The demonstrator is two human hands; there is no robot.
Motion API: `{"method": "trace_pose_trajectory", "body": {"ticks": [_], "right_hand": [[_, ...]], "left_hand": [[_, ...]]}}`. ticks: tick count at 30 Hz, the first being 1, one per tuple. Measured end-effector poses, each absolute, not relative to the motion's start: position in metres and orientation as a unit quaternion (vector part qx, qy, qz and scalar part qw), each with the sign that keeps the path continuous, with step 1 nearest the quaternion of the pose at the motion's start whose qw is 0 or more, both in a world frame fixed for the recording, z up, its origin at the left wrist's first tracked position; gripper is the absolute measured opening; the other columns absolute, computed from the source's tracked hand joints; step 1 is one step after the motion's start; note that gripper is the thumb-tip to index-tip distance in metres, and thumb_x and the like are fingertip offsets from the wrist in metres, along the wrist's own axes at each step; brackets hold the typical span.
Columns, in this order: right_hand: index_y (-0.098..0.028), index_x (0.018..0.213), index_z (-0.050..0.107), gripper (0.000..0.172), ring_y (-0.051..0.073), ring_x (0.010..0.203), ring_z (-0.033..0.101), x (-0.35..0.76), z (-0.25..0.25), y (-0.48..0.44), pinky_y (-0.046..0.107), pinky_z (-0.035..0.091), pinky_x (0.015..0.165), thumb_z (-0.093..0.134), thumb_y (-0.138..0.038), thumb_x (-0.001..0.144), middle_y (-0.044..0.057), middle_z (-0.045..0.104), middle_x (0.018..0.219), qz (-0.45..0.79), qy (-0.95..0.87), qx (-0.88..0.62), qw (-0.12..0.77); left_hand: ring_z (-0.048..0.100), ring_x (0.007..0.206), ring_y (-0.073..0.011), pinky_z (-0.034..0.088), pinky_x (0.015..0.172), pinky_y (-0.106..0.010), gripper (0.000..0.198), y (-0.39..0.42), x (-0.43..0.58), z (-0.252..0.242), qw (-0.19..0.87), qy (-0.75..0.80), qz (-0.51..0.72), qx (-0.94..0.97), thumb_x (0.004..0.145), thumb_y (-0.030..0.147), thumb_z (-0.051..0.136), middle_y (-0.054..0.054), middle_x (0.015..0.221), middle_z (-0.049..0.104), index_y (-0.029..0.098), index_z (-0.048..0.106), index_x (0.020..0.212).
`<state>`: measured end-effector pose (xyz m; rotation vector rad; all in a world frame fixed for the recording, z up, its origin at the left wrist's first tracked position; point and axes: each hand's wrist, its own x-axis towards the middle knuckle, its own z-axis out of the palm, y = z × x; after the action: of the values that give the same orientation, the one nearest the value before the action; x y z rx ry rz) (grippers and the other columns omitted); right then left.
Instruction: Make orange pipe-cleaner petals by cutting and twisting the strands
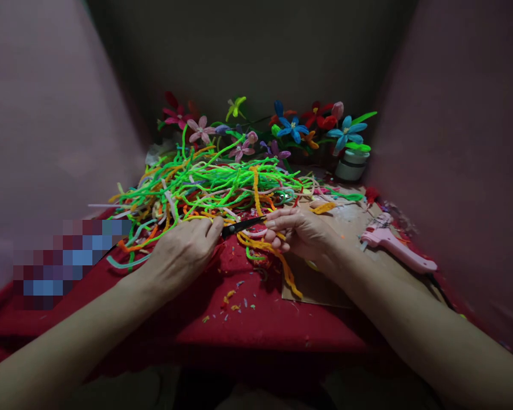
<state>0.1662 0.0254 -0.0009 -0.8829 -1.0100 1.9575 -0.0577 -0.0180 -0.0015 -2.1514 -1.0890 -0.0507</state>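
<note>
1. The left forearm (98,327), bare, reaches in from the lower left, slanting up toward the middle.
2. The left hand (188,245) is curled into a closed grip, its back turned upward, the thumb at the side facing the other hand.
3. The right forearm (410,307), also bare, slants in from the lower right.
4. The right hand (301,230) points leftward, thumb and fingers drawn together, lower fingers bent.
5. Both hands are near each other, apart.
</note>
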Motion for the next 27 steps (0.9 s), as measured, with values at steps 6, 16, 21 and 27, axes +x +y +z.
{"method": "trace_pose_trajectory", "body": {"ticks": [6, 16, 21, 27], "right_hand": [[-0.014, 0.072, 0.054, 0.017, 0.011, 0.036, 0.054, 0.1661, -0.0034, 0.0271, 0.015, 0.033, 0.029, 0.060, -0.007, 0.058, 0.004, 0.064, 0.048, 0.767, -0.397, -0.342, 0.371], [-0.015, 0.073, 0.052, 0.018, 0.011, 0.036, 0.053, 0.1654, -0.0001, 0.0273, 0.015, 0.032, 0.030, 0.057, -0.006, 0.058, 0.005, 0.063, 0.047, 0.758, -0.383, -0.369, 0.378], [-0.015, 0.073, 0.053, 0.018, 0.011, 0.036, 0.054, 0.1660, -0.0010, 0.0268, 0.015, 0.032, 0.030, 0.057, -0.005, 0.058, 0.005, 0.063, 0.047, 0.761, -0.384, -0.362, 0.377], [-0.013, 0.072, 0.054, 0.015, 0.011, 0.036, 0.054, 0.1656, -0.0013, 0.0276, 0.015, 0.034, 0.030, 0.056, -0.004, 0.060, 0.005, 0.064, 0.048, 0.770, -0.387, -0.347, 0.370]], "left_hand": [[0.056, 0.062, -0.0212, 0.039, 0.056, -0.032, 0.031, -0.0173, -0.0548, 0.0053, 0.358, -0.420, -0.006, -0.834, 0.087, 0.007, 0.031, -0.007, 0.067, 0.058, 0.010, 0.060, 0.099], [0.056, 0.057, -0.0215, 0.035, 0.052, -0.032, 0.025, -0.0172, -0.0538, 0.0037, 0.367, -0.411, -0.008, -0.835, 0.086, 0.010, 0.035, -0.007, 0.062, 0.057, 0.013, 0.060, 0.084], [0.054, 0.050, -0.0214, 0.034, 0.048, -0.032, 0.023, -0.0164, -0.0498, 0.0060, 0.397, -0.383, -0.023, -0.834, 0.083, 0.010, 0.037, -0.006, 0.055, 0.054, 0.015, 0.057, 0.073], [0.054, 0.045, -0.0209, 0.036, 0.046, -0.031, 0.023, -0.0144, -0.0480, 0.0048, 0.413, -0.359, -0.029, -0.836, 0.080, 0.008, 0.038, -0.005, 0.051, 0.054, 0.015, 0.055, 0.066]]}}
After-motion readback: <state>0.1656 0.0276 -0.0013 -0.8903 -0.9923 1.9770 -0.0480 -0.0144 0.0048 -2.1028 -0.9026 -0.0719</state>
